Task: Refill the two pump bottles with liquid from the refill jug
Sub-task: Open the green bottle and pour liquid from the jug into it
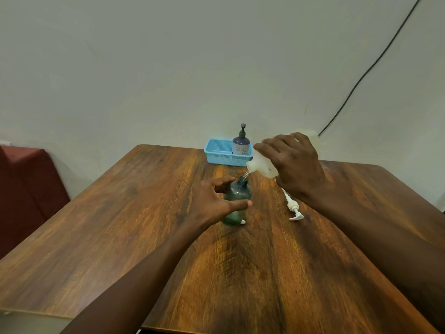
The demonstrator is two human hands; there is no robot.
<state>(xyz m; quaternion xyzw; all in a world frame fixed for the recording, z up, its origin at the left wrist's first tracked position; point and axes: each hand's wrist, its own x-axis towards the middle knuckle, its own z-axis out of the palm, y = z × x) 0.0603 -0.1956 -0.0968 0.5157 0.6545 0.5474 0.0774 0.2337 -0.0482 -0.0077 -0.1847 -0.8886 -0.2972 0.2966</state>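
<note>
Right hand (293, 165) grips the tilted jug (261, 165) above the green bottle (238, 192). Left hand (212, 201) clasps that bottle. It stands mid-table (120, 213), well apart from all edges.

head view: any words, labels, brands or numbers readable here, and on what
Dark purple pump bottle in the blue plastic basket: pale label with a small red sticker, too small to read.
Translucent green bottle: no text visible.
White plastic refill jug: no text visible.

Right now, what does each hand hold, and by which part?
The left hand grips the green pump bottle around its body. The right hand holds the tilted refill jug around its middle, behind the neck.
</note>
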